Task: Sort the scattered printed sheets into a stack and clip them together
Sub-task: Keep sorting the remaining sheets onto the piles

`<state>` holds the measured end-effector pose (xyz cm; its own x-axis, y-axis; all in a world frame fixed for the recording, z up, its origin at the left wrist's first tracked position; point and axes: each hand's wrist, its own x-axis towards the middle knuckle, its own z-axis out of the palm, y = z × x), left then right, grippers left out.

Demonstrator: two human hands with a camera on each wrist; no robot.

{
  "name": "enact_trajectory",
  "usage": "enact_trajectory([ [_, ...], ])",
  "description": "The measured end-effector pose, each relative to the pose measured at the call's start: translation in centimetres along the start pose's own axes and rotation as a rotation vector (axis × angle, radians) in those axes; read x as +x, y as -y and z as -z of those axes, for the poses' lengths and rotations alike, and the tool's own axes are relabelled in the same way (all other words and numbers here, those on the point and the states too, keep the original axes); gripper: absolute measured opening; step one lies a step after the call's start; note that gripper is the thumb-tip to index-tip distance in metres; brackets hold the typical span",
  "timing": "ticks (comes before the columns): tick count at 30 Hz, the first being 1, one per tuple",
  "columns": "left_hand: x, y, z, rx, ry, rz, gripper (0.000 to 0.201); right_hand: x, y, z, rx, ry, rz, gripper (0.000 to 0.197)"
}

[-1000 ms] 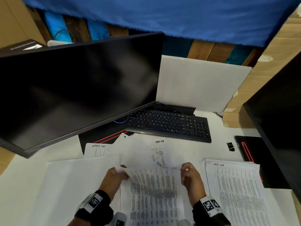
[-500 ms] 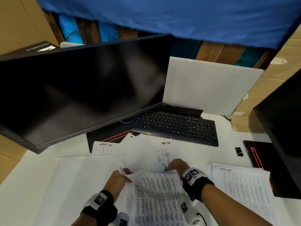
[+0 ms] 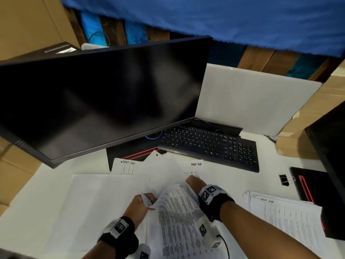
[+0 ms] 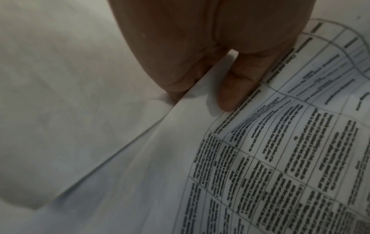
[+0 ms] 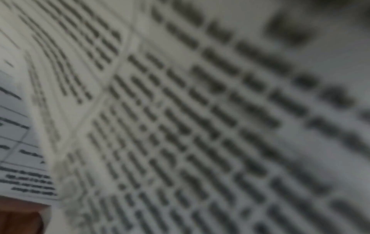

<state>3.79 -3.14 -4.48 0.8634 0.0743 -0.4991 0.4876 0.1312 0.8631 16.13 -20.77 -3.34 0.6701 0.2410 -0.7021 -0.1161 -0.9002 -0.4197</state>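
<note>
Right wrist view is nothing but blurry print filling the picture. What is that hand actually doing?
Observer: The right hand is at the far edge of a raised printed sheet. Its fingers are hidden, so I cannot confirm a grip.
Operator: And the other hand?
Observer: The left hand pinches that sheet's left corner between thumb and fingers.
Operator: Where is the clip?
Observer: A black binder clip lies untouched to the right of the keyboard, just beyond the stack of sheets.
</note>
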Motion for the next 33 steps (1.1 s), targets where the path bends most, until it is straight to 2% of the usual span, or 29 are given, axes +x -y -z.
enact_trajectory([
  [2, -0.1, 0.0, -0.1, 0.004, -0.004, -0.021, 0.073, 0.3, 0.4, -0.3, -0.034, 0.028, 0.013, 0.038],
  [4, -0.2, -0.2, -0.1, -0.005, -0.01, -0.023, 0.056, -0.1, 0.7, -0.3, 0.085, -0.015, 0.001, 0.026],
  [5, -0.2, -0.3, -0.2, -0.013, -0.01, -0.022, 0.048, -0.2, 0.7, -0.4, 0.156, -0.067, -0.022, 0.027],
  [7, -0.3, -0.3, -0.1, -0.023, -0.032, -0.002, 0.045, 0.0, 0.1, -0.8, 0.222, -0.209, -0.068, 0.037],
  [9, -0.3, -0.1, 0.0, -0.012, -0.04, 0.012, 0.041, -0.3, -0.4, -1.1, 0.287, -0.308, -0.106, 0.033],
  [11, -0.3, 0.1, 0.1, 0.008, -0.045, 0.025, 0.04, -0.4, -1.1, -1.4, 0.327, -0.346, -0.129, 0.029],
  [15, -0.1, 0.4, 0.3, 0.004, -0.031, 0.017, 0.01, -0.9, -2.1, -1.0, 0.431, -0.369, -0.16, 0.027],
  [18, -0.1, 0.2, 0.3, 0.003, -0.023, -0.006, 0.006, -1.6, -2.0, -0.2, 0.494, -0.413, -0.119, 0.027],
  [23, -0.9, -2.8, -0.1, 0.042, 0.004, -0.104, 0.007, -3.1, -1.6, 2.8, 0.728, -0.503, 0.046, 0.038],
  [25, -1.0, -3.7, 0.0, 0.153, -0.015, -0.161, 0.011, -4.2, -1.4, 4.5, 0.811, -0.523, 0.113, 0.034],
  [26, -1.0, -4.1, 0.0, 0.222, -0.007, -0.187, 0.018, -4.7, -1.1, 5.2, 0.84, -0.53, 0.153, 0.032],
  [28, -1.0, -5.2, -0.4, 0.352, 0.054, -0.275, 0.018, -5.6, -0.4, 6.1, 0.835, -0.527, 0.212, 0.032],
  [31, -1.2, -6.9, -1.8, 0.657, 0.189, -0.555, 0.014, -6.3, 0.6, 6.4, 0.79, -0.457, 0.289, 0.035],
  [33, -1.2, -7.4, -2.6, 0.819, 0.258, -0.671, 0.018, -6.7, 1.1, 6.6, 0.775, -0.416, 0.333, 0.036],
])
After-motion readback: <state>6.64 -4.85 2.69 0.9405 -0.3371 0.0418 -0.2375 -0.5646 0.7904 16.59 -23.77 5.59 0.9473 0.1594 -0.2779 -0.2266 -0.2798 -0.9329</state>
